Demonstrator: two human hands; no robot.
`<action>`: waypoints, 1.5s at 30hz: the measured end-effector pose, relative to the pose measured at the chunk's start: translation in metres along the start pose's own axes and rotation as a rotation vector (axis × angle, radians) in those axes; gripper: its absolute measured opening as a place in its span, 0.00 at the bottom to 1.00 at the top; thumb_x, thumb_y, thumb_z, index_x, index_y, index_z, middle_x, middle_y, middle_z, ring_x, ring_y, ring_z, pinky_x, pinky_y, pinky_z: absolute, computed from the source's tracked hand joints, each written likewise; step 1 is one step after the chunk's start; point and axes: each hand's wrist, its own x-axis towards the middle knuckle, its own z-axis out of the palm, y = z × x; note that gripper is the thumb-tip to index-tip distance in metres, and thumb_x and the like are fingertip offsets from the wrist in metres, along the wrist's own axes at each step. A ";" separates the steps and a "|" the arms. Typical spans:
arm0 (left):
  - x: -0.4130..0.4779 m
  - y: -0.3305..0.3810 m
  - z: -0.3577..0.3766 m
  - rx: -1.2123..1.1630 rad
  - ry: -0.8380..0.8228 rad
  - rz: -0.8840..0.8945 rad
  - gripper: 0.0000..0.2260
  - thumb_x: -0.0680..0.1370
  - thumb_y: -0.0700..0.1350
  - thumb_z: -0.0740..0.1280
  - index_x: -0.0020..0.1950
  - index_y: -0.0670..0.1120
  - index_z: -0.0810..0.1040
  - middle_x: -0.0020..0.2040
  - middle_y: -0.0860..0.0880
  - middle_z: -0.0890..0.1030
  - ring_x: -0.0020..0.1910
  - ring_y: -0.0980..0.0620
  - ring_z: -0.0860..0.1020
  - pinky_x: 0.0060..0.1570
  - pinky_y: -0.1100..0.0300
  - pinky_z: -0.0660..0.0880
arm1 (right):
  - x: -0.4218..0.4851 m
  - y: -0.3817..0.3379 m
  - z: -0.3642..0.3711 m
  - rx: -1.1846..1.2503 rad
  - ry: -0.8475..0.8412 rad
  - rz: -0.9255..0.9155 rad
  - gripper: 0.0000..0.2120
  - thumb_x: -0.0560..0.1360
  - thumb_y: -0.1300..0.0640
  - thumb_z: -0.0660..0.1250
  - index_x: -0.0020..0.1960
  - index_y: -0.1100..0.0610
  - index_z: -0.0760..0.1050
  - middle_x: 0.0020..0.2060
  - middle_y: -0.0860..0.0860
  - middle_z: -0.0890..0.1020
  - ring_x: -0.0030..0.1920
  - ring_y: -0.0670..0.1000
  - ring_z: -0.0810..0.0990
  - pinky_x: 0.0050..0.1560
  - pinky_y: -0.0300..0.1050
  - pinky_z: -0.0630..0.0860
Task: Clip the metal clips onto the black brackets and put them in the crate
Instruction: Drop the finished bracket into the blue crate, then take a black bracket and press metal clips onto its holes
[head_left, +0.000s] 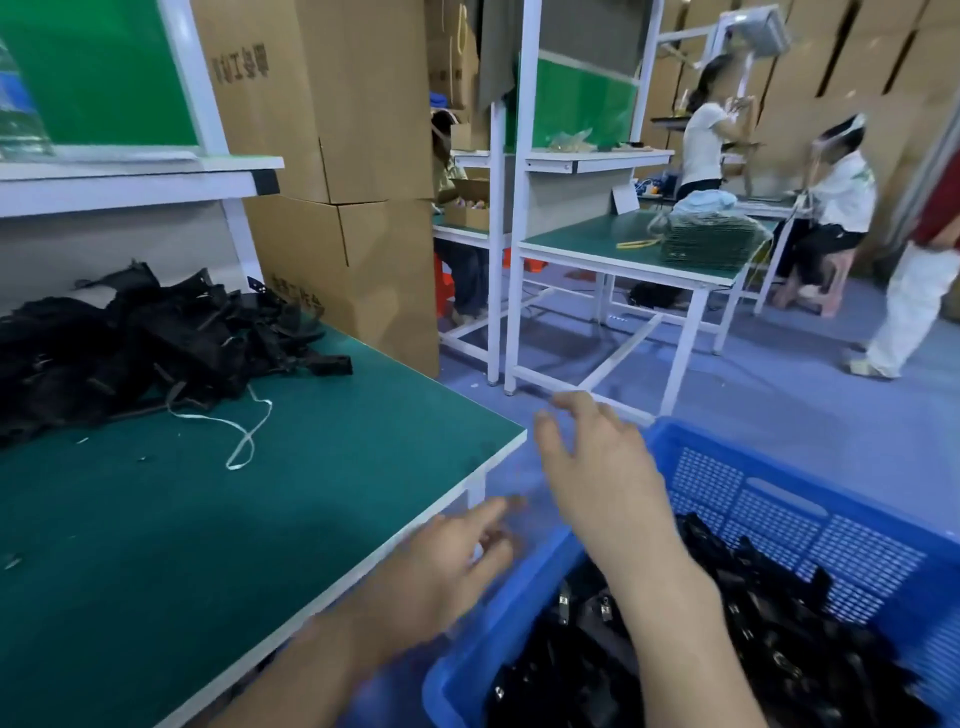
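Down at the lower right, a blue plastic crate with perforated walls (779, 499) sits just beside the corner of a green-topped workbench with a white frame (208, 519); it holds a heap of black brackets (727, 649), a few of them showing small silvery metal clips (563, 605) fastened on. The left hand (457, 556) hovers over the gap between the bench edge and the crate rim, fingers spread and loose, gripping nothing; it is blurred. The right hand (597, 467) stretches forward over the crate's left edge, fingers likewise splayed and empty. At the far left of the bench lies a tangled pile (130, 343) of more black parts; a thin white strap loop (244, 431) trails from it across the green top. Tall brown cardboard boxes (337, 130) stand behind the bench; farther off, near a second green-topped workbench (623, 244), a seated person (841, 208) and a standing person in a white top (701, 145) are visible.
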 end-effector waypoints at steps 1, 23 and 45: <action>-0.012 -0.011 -0.020 0.024 0.128 -0.004 0.14 0.82 0.51 0.63 0.67 0.62 0.72 0.50 0.61 0.81 0.46 0.60 0.79 0.52 0.61 0.75 | -0.002 -0.018 0.015 0.023 -0.028 -0.079 0.18 0.83 0.44 0.55 0.70 0.48 0.69 0.65 0.51 0.76 0.64 0.57 0.70 0.61 0.53 0.69; -0.288 -0.196 -0.260 0.819 0.628 -1.023 0.22 0.83 0.61 0.55 0.74 0.56 0.70 0.70 0.53 0.73 0.68 0.48 0.70 0.67 0.52 0.64 | -0.087 -0.308 0.342 0.080 -0.578 -0.838 0.23 0.84 0.51 0.55 0.77 0.52 0.60 0.69 0.53 0.73 0.70 0.55 0.69 0.73 0.52 0.63; -0.292 -0.195 -0.270 0.759 0.820 -0.704 0.12 0.82 0.56 0.49 0.58 0.54 0.68 0.38 0.56 0.79 0.31 0.53 0.78 0.35 0.52 0.76 | -0.039 -0.436 0.403 -0.187 -0.843 -0.702 0.12 0.80 0.51 0.66 0.49 0.60 0.69 0.64 0.63 0.69 0.56 0.61 0.72 0.46 0.48 0.68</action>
